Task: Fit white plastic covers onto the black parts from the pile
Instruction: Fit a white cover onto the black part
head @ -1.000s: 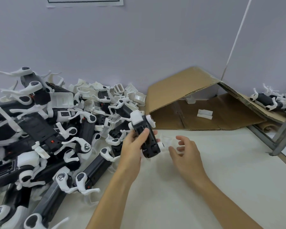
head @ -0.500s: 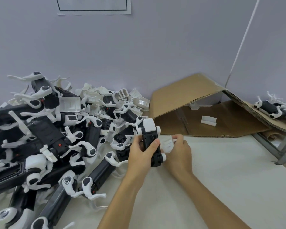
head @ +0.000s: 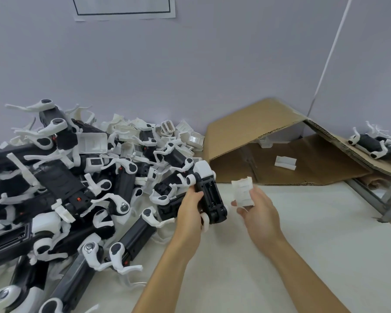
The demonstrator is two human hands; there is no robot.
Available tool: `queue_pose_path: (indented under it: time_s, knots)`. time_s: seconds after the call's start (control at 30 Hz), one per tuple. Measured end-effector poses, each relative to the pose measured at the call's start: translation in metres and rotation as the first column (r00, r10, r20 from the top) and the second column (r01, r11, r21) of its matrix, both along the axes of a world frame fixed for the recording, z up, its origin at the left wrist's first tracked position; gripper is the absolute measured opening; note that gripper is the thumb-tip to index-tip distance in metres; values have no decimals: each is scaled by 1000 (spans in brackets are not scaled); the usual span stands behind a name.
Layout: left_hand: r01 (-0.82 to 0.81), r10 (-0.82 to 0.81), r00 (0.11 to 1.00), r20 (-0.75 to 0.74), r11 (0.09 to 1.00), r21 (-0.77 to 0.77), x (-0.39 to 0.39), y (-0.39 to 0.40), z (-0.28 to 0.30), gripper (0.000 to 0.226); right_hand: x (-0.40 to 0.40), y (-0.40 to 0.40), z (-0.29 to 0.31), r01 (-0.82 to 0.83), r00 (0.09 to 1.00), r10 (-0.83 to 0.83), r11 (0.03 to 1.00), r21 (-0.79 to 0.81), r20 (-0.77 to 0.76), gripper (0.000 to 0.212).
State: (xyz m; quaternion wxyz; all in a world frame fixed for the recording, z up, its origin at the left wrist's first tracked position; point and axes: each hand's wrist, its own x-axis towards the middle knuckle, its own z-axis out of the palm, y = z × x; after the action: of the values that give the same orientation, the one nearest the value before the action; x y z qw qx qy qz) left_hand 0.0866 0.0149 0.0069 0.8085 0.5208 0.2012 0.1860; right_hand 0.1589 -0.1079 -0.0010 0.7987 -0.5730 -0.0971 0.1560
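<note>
My left hand [head: 191,211] is wrapped around one black part [head: 210,195], fingers curled on its side, holding it up off the table [head: 303,245] with its open recessed face turned toward me and its white cap end pointing to about 11 o'clock. My right hand [head: 255,213] pinches a white plastic cover [head: 243,190] between thumb and fingertips, lifted at 3 o'clock of the part, close beside it but not touching. The pile [head: 66,188] the part came from sprawls at 9 o'clock of my left hand, black bodies tangled with white arms, and a folded cardboard sheet [head: 269,127] with another white piece [head: 285,162] on it sits off at 1 o'clock. I judge I'm at the aligning step: cover in hand, part presented, nothing seated yet. Next I need to turn the cover so its ribbed side meets the recess squarely, bring it across toward 9 o'clock, and press until it catches; how it clips I cannot tell from here.
</note>
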Motion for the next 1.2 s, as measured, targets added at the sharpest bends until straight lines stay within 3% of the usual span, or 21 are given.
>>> queue_pose_path:
  time_s: [0.1, 0.2, 0.37, 0.43, 0.57, 0.6, 0.7, 0.77, 0.87, 0.97, 1.2]
  knots:
    - [15, -19, 999, 40, 995, 99, -1, -3, -2, 32, -13, 3, 0, 176, 905, -88, 968, -178, 415, 33]
    - [31, -47, 994, 98, 987, 156, -4, -7, 1, 36, -25, 10, -6, 234, 778, -34, 942, -239, 627, 45]
    - [103, -126, 982, 142, 981, 165, -5, -12, 4, 42, -31, 18, -7, 318, 737, -88, 920, -229, 670, 47]
    - [109, -138, 978, 154, 977, 182, -6, -14, 5, 33, -33, 18, -7, 345, 741, -115, 911, -228, 662, 50]
    - [72, -112, 978, 179, 974, 213, -8, -15, 4, 26, -37, 16, -8, 247, 687, 1, 940, -236, 726, 47]
    - [66, -107, 978, 176, 972, 224, -8, -13, 2, 26, -37, 15, -7, 212, 695, 14, 951, -224, 719, 40]
    - [70, -106, 983, 151, 971, 230, -8, -11, 3, 23, -32, 12, -2, 121, 844, -10, 978, -171, 536, 22]
    - [96, -128, 981, 148, 973, 208, -8, -12, 2, 24, -25, 9, -1, 99, 894, 10, 970, -220, 448, 15]
    - [121, -150, 976, 158, 976, 183, -7, -12, 0, 25, -19, 7, 1, -4, 931, 99, 965, -260, 352, 28]
    - [130, -170, 968, 185, 968, 213, -7, -9, 1, 32, -21, 6, 6, -159, 948, 194, 975, -153, 252, 46]
    - [38, -98, 979, 176, 948, 317, -5, -13, -1, 37, -26, 9, 10, -120, 963, 136, 989, -81, 231, 40]
